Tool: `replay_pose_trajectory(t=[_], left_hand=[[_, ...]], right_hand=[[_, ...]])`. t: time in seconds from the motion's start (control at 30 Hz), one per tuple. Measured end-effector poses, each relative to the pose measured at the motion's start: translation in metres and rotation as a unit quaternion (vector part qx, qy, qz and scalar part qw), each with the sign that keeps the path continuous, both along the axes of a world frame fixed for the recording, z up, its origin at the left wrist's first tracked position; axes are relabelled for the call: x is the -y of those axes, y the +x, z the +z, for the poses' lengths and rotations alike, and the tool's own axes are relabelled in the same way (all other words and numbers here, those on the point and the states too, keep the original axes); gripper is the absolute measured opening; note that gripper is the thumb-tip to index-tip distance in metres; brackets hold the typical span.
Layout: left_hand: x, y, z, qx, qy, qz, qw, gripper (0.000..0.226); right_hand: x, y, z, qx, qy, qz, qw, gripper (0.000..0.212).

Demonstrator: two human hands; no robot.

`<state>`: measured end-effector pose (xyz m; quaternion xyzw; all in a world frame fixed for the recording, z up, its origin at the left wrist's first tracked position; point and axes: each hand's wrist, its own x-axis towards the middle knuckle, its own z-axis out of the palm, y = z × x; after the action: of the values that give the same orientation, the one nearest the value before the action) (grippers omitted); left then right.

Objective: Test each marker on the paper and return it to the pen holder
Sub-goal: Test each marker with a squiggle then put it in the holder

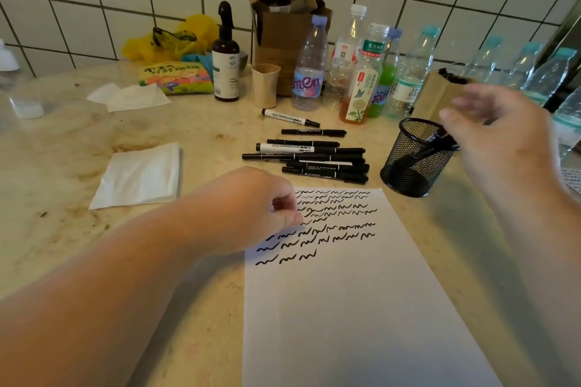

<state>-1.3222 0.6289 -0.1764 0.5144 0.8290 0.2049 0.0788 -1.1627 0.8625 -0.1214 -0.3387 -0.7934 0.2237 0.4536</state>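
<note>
Above the pen holder's rim [418, 124] the right hand [490, 135] hovers, fingers spread.

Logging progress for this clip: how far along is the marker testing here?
Done: the white paper sheet carries several rows of black squiggles, and at least one marker stands in the black mesh pen holder. In hand: the right hand hovers open over the holder, blurred; the left hand rests curled on the paper's corner. Left: about nine black markers lie on the counter.
</note>
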Motion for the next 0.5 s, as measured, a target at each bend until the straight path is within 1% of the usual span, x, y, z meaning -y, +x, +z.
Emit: replay_pose_trajectory(t=[0.03,0.1,0.17,0.23,0.33,0.43,0.5], left_hand=[[0.0,0.0,0.0,-0.002,-0.001,-0.001,1.0,0.017],[-0.001,0.0,0.0,-0.004,-0.004,-0.001,1.0,0.017],[-0.001,0.001,0.0,-0.005,-0.013,-0.001,1.0,0.015],[-0.002,0.001,0.001,-0.008,-0.019,-0.002,1.0,0.014],[-0.002,0.001,0.001,-0.019,-0.023,-0.008,1.0,0.012],[-0.002,0.0,0.001,-0.035,-0.022,-0.01,0.999,0.019],[-0.002,0.0,0.0,-0.042,-0.022,-0.012,0.999,0.021]], right_hand=[[0.007,-0.001,0.0,0.0,0.042,-0.005,0.999,0.038],[0.024,-0.007,-0.001,0.016,0.118,0.026,0.993,0.031],[0.039,-0.018,-0.007,0.089,0.148,0.103,0.98,0.017],[0.046,-0.032,-0.019,0.195,0.146,0.169,0.955,0.014],[0.04,-0.051,-0.039,0.311,0.134,0.178,0.924,0.016],[0.031,-0.063,-0.053,0.37,0.121,0.156,0.908,0.019],[0.028,-0.067,-0.057,0.382,0.11,0.144,0.906,0.021]])
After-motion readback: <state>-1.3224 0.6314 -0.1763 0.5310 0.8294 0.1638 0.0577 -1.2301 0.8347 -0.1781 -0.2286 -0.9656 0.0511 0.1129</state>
